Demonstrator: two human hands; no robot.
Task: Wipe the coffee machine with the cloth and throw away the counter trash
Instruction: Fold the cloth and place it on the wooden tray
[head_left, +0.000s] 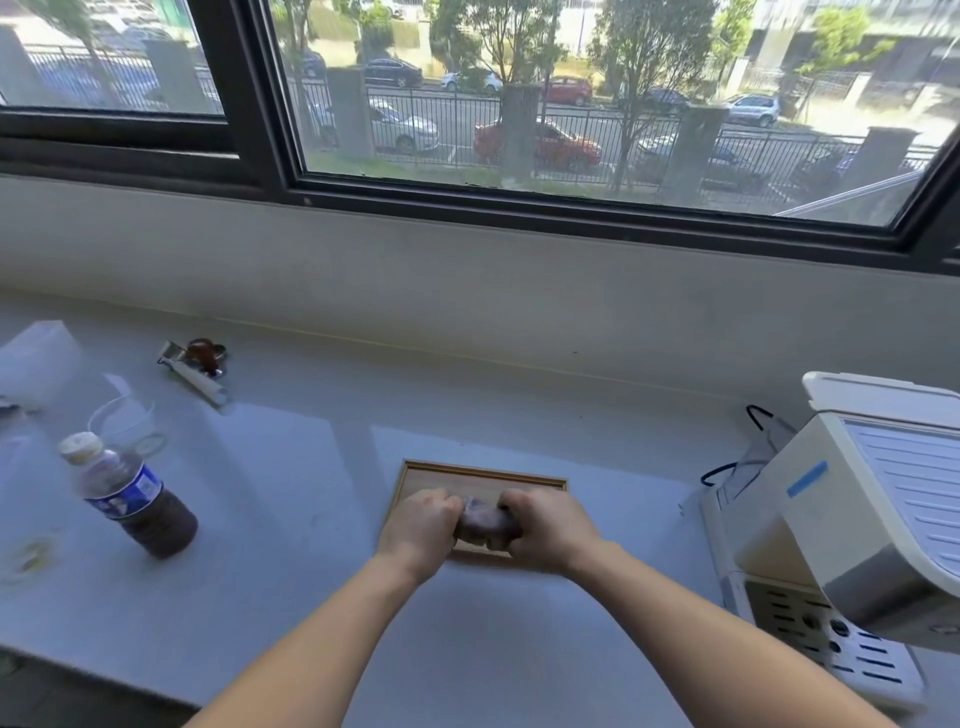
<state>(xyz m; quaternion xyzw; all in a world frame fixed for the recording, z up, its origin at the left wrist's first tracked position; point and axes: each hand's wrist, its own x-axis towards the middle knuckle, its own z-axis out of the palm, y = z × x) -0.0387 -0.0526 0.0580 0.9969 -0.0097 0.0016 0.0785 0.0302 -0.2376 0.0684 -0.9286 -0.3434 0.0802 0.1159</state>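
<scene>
We log: tray (483, 470) at centre of counter (311, 467). Cloth (488, 522) above tray, gripped between left hand (418, 530) and right hand (550, 530). Coffee machine (852, 525) right of tray, apart. Bottle (132, 499) upright at left; glass (124, 423) just behind it. Handled tool (200, 366) further back. Window (519, 104) behind counter.

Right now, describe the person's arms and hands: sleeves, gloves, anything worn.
Left hand and right hand are bare: no gloves, rings or watch visible. Both forearms are uncovered down to the picture's lower edge; no sleeve shows.
</scene>
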